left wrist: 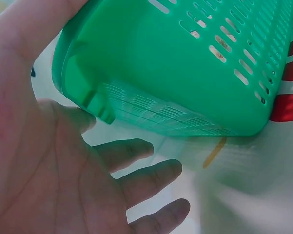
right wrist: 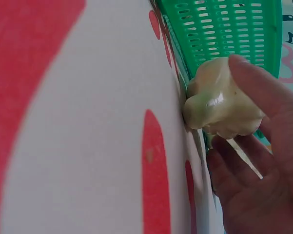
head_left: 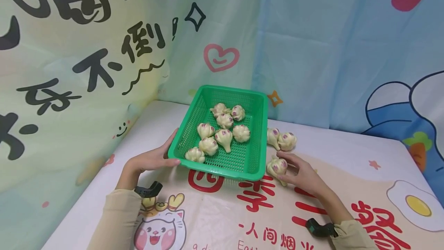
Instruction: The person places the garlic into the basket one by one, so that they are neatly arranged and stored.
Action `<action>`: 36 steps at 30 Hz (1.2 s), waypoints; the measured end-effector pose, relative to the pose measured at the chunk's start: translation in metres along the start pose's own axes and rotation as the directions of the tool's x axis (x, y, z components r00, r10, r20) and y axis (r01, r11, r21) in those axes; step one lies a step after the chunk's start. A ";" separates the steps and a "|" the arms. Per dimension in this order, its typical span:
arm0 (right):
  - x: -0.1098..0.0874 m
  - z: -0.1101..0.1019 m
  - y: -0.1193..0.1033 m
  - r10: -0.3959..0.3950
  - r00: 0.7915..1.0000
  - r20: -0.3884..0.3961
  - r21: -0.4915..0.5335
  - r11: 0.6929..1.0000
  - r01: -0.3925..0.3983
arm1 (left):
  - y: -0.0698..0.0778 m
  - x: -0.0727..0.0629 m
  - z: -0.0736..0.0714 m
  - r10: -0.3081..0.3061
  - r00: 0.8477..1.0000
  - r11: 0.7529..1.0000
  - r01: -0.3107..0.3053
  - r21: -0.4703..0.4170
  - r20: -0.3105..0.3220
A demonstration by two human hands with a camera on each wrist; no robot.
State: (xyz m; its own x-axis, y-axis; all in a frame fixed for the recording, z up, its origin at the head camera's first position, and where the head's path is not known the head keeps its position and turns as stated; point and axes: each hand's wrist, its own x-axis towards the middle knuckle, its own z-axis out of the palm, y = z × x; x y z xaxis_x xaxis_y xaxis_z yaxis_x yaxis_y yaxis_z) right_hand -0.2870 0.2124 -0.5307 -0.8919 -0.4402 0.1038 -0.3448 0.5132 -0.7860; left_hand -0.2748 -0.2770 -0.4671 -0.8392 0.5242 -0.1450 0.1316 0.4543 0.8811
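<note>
A green plastic basket [head_left: 254, 142] with slotted walls holds several whitish garlic bulbs [head_left: 224, 139] with purple marks. My left hand [head_left: 154, 159] grips its near left corner, the thumb lying along the front rim. In the left wrist view the other fingers [left wrist: 151, 183] spread out loosely beside the basket's corner. Just right of the basket, my right hand [head_left: 305, 174] holds one garlic bulb [right wrist: 224, 102] between thumb and fingers, low over the tabletop. Behind that hand, two more garlic bulbs [head_left: 287, 141] lie against each other by the basket's right wall.
The table has a printed cover [head_left: 215, 219] with red characters, a cartoon cat and a fried egg [head_left: 417, 205]. Printed cloth [head_left: 298, 49] hangs as a backdrop behind the table and on the left. A dark device [head_left: 320, 228] is strapped to each wrist.
</note>
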 end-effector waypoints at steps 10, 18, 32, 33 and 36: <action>0.000 0.001 -0.002 0.049 0.999 0.013 0.018 0.999 -0.049 | 0.001 0.000 0.000 0.008 1.000 1.000 -0.008 -0.008 0.002; 0.000 0.001 -0.009 0.071 0.997 0.032 0.067 0.995 -0.073 | 0.003 0.000 0.001 0.025 1.000 1.000 -0.025 -0.011 0.006; -0.001 -0.003 -0.008 0.109 0.993 0.034 0.061 0.992 -0.111 | 0.000 0.001 0.000 0.038 0.999 0.999 -0.038 0.010 0.003; -0.002 -0.004 -0.008 0.115 0.993 0.033 0.049 0.992 -0.116 | 0.001 0.001 0.000 0.041 0.999 0.999 -0.041 0.012 0.003; -0.002 -0.006 -0.009 0.127 0.992 0.022 0.035 0.991 -0.128 | 0.001 0.001 0.000 0.053 0.999 0.999 -0.053 0.010 0.005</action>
State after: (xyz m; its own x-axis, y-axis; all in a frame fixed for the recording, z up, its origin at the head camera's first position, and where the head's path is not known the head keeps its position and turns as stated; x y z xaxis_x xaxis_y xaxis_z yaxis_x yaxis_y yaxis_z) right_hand -0.2836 0.2134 -0.5197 -0.9218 -0.3876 -0.0109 -0.2171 0.5390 -0.8138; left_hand -0.2757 -0.2763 -0.4664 -0.8282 0.5513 -0.1008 0.1810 0.4333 0.8829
